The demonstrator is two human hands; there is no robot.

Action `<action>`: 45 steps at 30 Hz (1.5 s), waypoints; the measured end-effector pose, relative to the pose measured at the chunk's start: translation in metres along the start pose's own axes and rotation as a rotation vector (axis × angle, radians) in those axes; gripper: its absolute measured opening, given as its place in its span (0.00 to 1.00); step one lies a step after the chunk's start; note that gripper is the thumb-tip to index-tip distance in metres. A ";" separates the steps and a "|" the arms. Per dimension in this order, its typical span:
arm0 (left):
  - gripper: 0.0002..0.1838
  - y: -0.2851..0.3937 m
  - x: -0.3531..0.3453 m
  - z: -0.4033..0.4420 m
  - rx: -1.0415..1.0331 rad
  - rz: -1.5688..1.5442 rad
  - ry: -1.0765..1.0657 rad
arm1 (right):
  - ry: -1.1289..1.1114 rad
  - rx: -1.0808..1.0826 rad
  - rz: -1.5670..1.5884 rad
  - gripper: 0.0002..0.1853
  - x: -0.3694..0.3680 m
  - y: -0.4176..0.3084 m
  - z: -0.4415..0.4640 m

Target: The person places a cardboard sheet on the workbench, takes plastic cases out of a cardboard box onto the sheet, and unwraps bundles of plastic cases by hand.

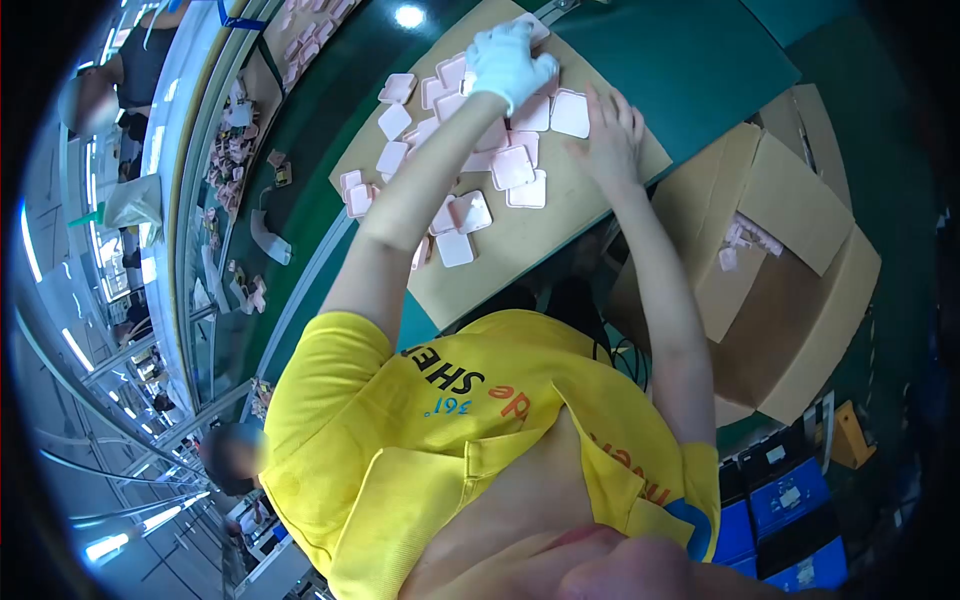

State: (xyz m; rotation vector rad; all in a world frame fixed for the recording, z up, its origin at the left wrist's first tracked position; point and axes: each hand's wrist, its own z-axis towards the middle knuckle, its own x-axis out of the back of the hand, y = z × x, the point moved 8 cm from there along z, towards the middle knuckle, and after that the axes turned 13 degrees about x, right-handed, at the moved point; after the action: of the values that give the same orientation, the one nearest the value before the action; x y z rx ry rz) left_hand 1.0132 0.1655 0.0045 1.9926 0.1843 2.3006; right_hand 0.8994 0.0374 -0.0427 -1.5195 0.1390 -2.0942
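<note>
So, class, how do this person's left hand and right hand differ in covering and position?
The left hand wears a pale glove; the right hand is bare. The left hand is over the clustered pale pieces, while the right hand is beside them, toward the side nearer the open box. The left hand reaches farther from the body than the right. Both are over the cardboard sheet.

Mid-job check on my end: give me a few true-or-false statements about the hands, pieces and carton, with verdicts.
1. The left hand wears a pale glove. True.
2. The right hand wears a matching glove. False: the right hand is bare.
3. Pale pink pieces lie on a brown board. True.
4. The carton is sealed shut. False: the carton stands open, flaps spread.
5. The person's shirt is yellow. True.
</note>
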 end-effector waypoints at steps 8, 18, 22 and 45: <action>0.28 -0.053 0.047 -0.099 -0.078 -0.128 0.037 | 0.489 -0.059 0.391 0.38 0.044 0.028 -0.042; 0.23 0.047 0.043 -0.202 -0.658 -0.462 0.070 | 0.527 -0.175 0.232 0.39 0.054 -0.022 -0.127; 0.22 0.125 0.046 -0.285 -0.957 -0.673 -0.187 | 0.507 -0.290 0.054 0.30 0.110 0.007 -0.256; 0.38 0.354 -0.433 -0.219 -0.482 0.273 -0.531 | 0.120 -0.521 -0.029 0.11 0.090 0.086 -0.477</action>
State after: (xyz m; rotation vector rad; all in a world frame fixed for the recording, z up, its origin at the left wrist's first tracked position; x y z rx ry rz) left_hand 0.8618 -0.2559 -0.3966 2.3431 -0.6460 1.6151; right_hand 0.4790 -0.1867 -0.1704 -1.6787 0.7615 -2.2846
